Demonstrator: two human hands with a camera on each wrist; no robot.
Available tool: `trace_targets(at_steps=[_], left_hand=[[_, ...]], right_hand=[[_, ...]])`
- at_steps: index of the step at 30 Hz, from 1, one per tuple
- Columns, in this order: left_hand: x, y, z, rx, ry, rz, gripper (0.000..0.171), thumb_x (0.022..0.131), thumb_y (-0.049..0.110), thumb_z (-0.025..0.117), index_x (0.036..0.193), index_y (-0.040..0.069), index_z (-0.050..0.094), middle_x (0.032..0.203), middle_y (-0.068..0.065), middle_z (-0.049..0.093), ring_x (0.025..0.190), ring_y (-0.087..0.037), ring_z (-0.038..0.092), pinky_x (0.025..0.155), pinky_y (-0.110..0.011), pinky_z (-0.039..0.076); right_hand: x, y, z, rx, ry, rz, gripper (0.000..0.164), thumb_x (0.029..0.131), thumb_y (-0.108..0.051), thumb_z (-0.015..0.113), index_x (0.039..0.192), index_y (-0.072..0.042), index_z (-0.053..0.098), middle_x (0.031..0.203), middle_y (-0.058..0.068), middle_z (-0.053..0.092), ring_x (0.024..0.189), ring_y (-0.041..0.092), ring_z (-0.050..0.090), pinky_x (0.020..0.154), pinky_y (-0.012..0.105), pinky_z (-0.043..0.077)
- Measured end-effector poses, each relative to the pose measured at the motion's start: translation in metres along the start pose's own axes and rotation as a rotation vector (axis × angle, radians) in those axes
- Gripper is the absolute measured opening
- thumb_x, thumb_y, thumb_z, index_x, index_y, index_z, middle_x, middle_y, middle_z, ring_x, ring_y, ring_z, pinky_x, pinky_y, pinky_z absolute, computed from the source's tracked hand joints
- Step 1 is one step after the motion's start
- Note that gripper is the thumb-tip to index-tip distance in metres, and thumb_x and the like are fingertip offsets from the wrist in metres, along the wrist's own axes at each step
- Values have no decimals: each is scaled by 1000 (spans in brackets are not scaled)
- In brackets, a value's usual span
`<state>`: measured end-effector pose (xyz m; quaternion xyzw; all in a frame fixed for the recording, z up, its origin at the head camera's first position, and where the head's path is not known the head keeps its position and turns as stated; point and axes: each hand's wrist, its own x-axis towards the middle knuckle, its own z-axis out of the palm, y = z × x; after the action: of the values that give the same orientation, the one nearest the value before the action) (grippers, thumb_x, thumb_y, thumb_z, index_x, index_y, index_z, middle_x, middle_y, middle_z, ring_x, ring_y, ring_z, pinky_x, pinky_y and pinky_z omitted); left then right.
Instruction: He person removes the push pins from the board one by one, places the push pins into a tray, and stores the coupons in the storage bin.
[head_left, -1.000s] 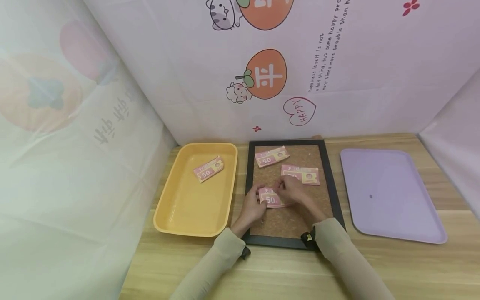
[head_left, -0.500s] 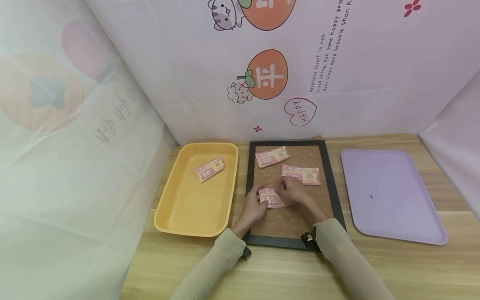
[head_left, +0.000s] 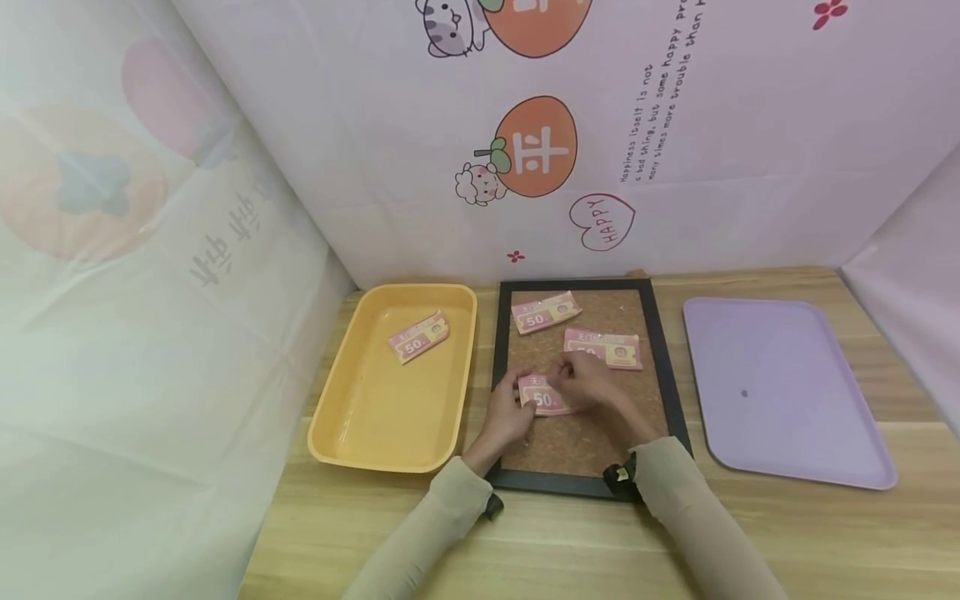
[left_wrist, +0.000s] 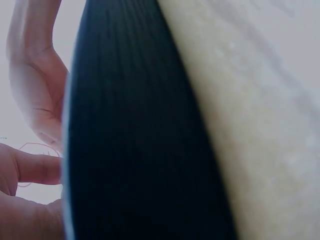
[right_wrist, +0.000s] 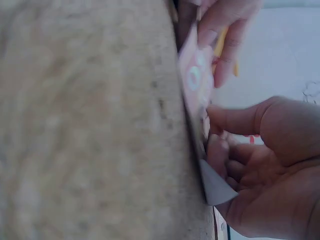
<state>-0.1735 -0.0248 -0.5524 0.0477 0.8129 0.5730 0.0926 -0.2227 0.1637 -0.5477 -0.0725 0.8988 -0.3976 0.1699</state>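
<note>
In the head view, a pink and yellow coupon printed "50" lies on a cork board with a black frame. My left hand grips its left end, thumb on top. Over its upper edge, my right hand has curled fingers, thumb and forefinger pinching what looks like a small pushpin, mostly hidden. In the right wrist view, one corner of the coupon bends up by the palm. Two more coupons are on the board, one at the upper left and one at the right, each with a tiny shiny spot near its top.
A yellow tray with one coupon stands left of the board. To the right lies a purple tray bearing a small dark dot. The wooden table meets patterned cloth walls behind and at the sides.
Both hands stay at the same coupon with hardly any movement. The head view has shifted very slightly.
</note>
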Motion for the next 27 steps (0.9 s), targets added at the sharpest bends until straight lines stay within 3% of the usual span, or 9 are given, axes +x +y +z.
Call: trace_targets(at_steps=[8, 14, 22, 27], left_hand=[[1, -4, 1, -13, 2, 7, 56, 90, -11, 60, 145, -1, 51, 128, -20, 64, 101, -19, 69, 74, -23, 59], [1, -5, 2, -16, -2, -7, 57, 91, -10, 59, 146, 0, 50, 127, -18, 64, 99, -15, 67, 74, -21, 58], [-1, -3, 1, -14, 13, -1, 57, 90, -11, 59, 145, 0, 52, 128, -20, 65, 102, -20, 69, 74, -23, 59], [-1, -5, 1, -79, -8, -32, 57, 91, -12, 57, 147, 2, 50, 128, -21, 64, 99, -18, 70, 73, -24, 62]], right_hand=[[-6, 1, -3, 40, 14, -79, 16, 100, -19, 66, 102, -5, 73, 91, 8, 70, 78, 17, 60, 69, 28, 48], [-7, 1, -4, 51, 44, -75, 14, 99, -17, 68, 100, -5, 72, 93, 8, 70, 81, 16, 60, 72, 29, 48], [-11, -1, -3, 72, 96, -65, 12, 100, -14, 67, 102, -2, 72, 97, 12, 72, 85, 18, 64, 76, 28, 50], [-15, -2, -1, 104, 109, -30, 14, 100, -15, 68, 106, -2, 72, 100, 13, 73, 86, 18, 65, 75, 28, 51]])
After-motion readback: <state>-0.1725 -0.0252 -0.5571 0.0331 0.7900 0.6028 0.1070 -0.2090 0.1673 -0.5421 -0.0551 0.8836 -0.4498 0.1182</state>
